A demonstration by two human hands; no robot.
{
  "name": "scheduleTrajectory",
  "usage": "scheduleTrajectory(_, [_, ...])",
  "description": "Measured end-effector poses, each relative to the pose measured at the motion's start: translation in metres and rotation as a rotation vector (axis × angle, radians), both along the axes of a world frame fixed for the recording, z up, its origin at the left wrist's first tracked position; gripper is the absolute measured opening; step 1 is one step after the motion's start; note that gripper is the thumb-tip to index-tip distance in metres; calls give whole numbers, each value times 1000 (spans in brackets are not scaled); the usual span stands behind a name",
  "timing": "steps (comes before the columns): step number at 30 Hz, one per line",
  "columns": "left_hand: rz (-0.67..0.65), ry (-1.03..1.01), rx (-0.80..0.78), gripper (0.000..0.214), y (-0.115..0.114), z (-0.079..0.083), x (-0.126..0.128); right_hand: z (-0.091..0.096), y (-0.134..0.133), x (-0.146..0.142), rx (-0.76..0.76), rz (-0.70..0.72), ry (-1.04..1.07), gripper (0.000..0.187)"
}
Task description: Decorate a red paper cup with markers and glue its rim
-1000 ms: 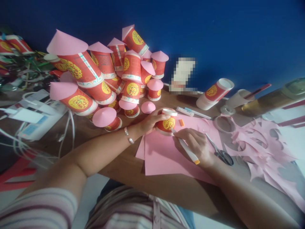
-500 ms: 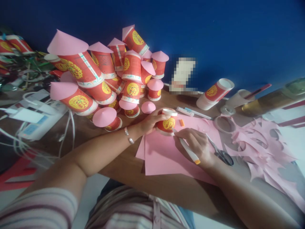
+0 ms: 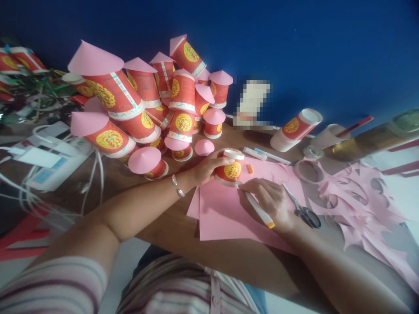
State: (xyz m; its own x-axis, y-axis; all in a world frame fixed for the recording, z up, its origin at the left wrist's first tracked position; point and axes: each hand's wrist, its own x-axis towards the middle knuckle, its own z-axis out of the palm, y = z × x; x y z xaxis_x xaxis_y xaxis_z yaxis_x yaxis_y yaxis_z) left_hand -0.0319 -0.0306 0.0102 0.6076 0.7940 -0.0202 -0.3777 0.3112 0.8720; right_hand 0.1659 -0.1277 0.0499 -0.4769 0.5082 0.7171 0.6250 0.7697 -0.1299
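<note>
A small red paper cup [image 3: 231, 168] with a yellow emblem stands upside down on a pink paper sheet [image 3: 222, 213]. My left hand [image 3: 204, 168] is wrapped round the cup's left side and holds it down. My right hand [image 3: 270, 200] grips a white pen [image 3: 260, 211] with an orange end. The pen's tip touches the paper right at the cup's base. An orange pen cap [image 3: 250, 168] lies on the paper just right of the cup.
A pile of red cups with pink cone tops [image 3: 147, 109] fills the back left. Scissors [image 3: 303, 209] and a tape ring [image 3: 307, 170] lie right of my right hand. Pink paper scraps [image 3: 366, 196] cover the right. White cables and devices [image 3: 49, 161] sit at left.
The pen in my right hand has crept slightly along the cup's base. My left hand and the cup have stayed put.
</note>
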Motion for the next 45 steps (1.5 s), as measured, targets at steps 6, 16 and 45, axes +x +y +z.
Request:
scheduleTrajectory(6, [-12, 0, -23, 47, -1, 4, 0, 1, -1, -1, -9, 6, -11, 18])
scheduleTrajectory(16, [3, 2, -23, 45, 0, 2, 1, -1, 0, 0, 6, 8, -16, 20])
scheduleTrajectory(45, [-29, -1, -42, 44, -1, 1, -2, 1, 0, 1, 60, -75, -39, 22])
